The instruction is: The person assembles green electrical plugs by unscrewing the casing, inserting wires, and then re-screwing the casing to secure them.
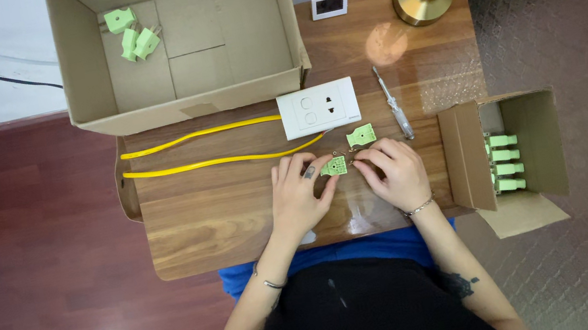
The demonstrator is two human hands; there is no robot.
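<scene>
A large open brown cardboard box (180, 44) stands at the table's far left, holding 3 green plugs (134, 34); a smaller open brown carton (505, 152) sits right; a small white-framed dark screen (330, 6) lies far

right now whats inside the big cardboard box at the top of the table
Three light green plug parts lie in the back left corner of the big cardboard box. The rest of its floor shows bare cardboard flaps. The strip just behind its near wall is hidden.
</scene>
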